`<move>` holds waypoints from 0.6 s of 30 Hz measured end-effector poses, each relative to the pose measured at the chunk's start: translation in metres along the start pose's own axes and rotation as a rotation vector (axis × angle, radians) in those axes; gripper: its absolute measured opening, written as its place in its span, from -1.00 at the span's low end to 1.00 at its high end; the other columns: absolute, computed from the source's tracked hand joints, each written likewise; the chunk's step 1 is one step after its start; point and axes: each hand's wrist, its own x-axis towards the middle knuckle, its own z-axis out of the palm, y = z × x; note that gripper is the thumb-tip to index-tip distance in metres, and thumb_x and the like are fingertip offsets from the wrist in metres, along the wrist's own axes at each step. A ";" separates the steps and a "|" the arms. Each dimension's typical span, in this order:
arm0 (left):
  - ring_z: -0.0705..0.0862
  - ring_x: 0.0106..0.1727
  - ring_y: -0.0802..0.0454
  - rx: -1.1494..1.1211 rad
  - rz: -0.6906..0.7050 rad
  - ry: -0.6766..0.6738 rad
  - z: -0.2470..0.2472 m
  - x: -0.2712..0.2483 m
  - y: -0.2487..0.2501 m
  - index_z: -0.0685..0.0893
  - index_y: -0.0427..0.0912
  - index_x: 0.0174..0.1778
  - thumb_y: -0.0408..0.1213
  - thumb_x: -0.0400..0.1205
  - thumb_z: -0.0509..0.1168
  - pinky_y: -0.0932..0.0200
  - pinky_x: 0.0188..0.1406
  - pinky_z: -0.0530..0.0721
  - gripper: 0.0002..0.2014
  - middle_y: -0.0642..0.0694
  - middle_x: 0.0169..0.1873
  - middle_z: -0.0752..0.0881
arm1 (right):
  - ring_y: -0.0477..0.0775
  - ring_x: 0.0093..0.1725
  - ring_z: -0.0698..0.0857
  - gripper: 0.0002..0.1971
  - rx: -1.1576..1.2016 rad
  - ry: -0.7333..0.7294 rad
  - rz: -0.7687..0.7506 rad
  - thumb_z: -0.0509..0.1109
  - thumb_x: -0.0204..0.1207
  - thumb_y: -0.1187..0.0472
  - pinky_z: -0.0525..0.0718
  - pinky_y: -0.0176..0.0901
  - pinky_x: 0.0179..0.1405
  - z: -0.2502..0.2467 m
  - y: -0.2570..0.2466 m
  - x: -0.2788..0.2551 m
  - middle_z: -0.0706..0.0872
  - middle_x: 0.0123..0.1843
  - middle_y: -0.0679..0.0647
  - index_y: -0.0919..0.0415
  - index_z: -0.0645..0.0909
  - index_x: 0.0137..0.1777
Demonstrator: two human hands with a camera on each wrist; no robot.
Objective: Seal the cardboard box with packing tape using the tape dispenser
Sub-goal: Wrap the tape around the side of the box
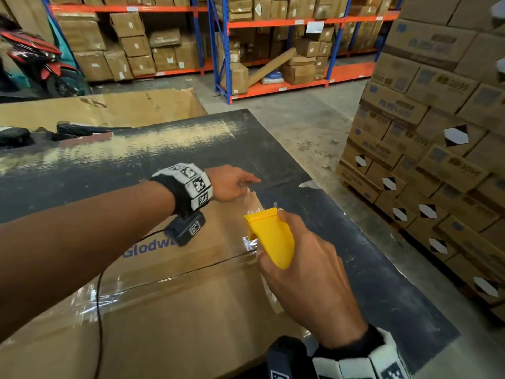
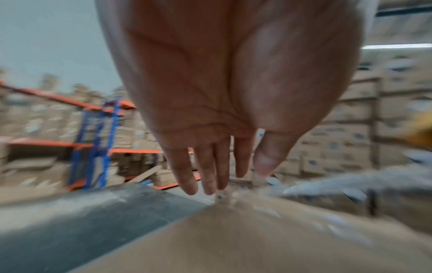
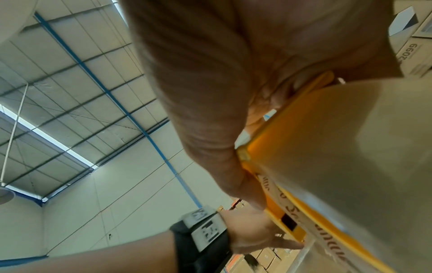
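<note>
A brown cardboard box [image 1: 169, 310] printed "Glodw" lies flat on a dark table [image 1: 314, 149]. Clear packing tape [image 1: 177, 280] shines along its seam. My right hand [image 1: 273, 239] grips a yellow tape dispenser [image 1: 262, 222] at the seam's right end, by the box's right edge. In the right wrist view the dispenser [image 3: 292, 147] and its tape roll fill the right side. My left hand [image 1: 246, 184] reaches over the box's far right corner with straight fingers [image 2: 208, 181] just above the box [image 2: 233, 240]. Whether they touch the box I cannot tell.
A tall stack of printed cartons [image 1: 437, 160] stands to the right of the table. A big open carton [image 1: 109, 110] sits behind it. Blue and orange racks [image 1: 273, 50] full of boxes line the back. A red motorbike [image 1: 32, 58] is at far left. Dark tools [image 1: 16, 135] lie on the table's left.
</note>
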 end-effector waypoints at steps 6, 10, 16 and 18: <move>-0.13 0.82 -0.07 0.105 -0.012 -0.235 0.035 -0.027 0.009 -0.18 -0.22 0.78 -0.18 0.85 -0.12 0.20 0.69 -0.19 -0.40 -0.20 0.79 -0.18 | 0.26 0.33 0.69 -0.28 -0.055 0.020 -0.007 0.36 0.52 -0.21 0.62 0.06 0.11 0.008 -0.005 0.005 0.75 0.33 0.08 -0.19 0.27 0.69; -0.12 0.82 -0.17 0.074 -0.071 -0.219 0.043 -0.020 0.011 -0.25 -0.25 0.75 -0.17 0.85 -0.19 -0.05 0.76 -0.09 -0.41 -0.22 0.79 -0.20 | 0.28 0.33 0.68 -0.25 -0.085 0.042 -0.022 0.35 0.55 -0.21 0.63 0.09 0.10 0.008 -0.005 0.001 0.76 0.28 0.12 -0.16 0.24 0.73; -0.15 0.82 -0.12 0.036 -0.038 -0.207 0.049 -0.028 0.020 -0.24 -0.18 0.77 -0.05 0.84 -0.19 0.03 0.74 -0.18 -0.38 -0.15 0.80 -0.20 | 0.19 0.11 0.72 -0.24 -0.084 0.047 0.019 0.31 0.53 -0.29 0.65 0.05 0.01 -0.008 0.014 -0.063 0.72 0.02 0.05 -0.37 0.15 0.73; -0.16 0.82 -0.12 0.065 -0.036 -0.181 0.052 -0.031 0.024 -0.27 -0.19 0.77 -0.03 0.84 -0.18 0.01 0.74 -0.18 -0.36 -0.16 0.80 -0.21 | 0.05 0.04 0.65 -0.23 -0.138 -0.015 0.091 0.28 0.51 -0.37 0.57 -0.14 -0.10 -0.020 0.022 -0.103 0.61 0.00 -0.11 -0.58 0.01 0.68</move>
